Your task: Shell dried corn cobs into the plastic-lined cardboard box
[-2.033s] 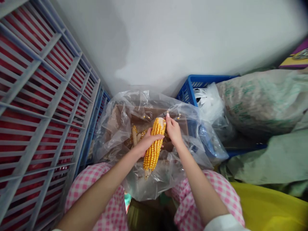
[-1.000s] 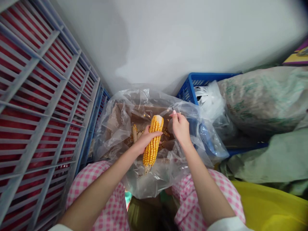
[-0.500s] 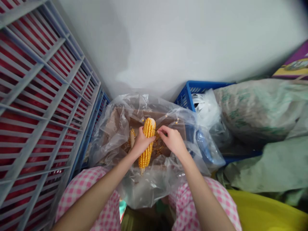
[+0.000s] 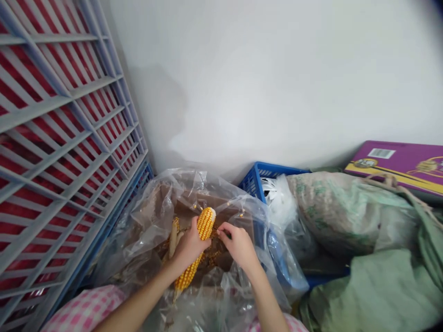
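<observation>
My left hand is wrapped around a yellow corn cob and holds it slanted over a brown box lined with a clear plastic bag. My right hand is beside the cob's upper part, fingers curled and pinched close to the kernels; whether it holds a tool or kernels I cannot make out. Loose kernels and a bare cob lie in the box under the hands.
A tall grey slatted crate stack with red behind it rises at the left. A blue crate, stuffed sacks and green cloth fill the right. A purple box lies on top. A white wall is ahead.
The view has tilted up, so hands and box now sit lower in frame. My right hand came from the cob's tip to its side. My left hand keeps hold of the cob.
</observation>
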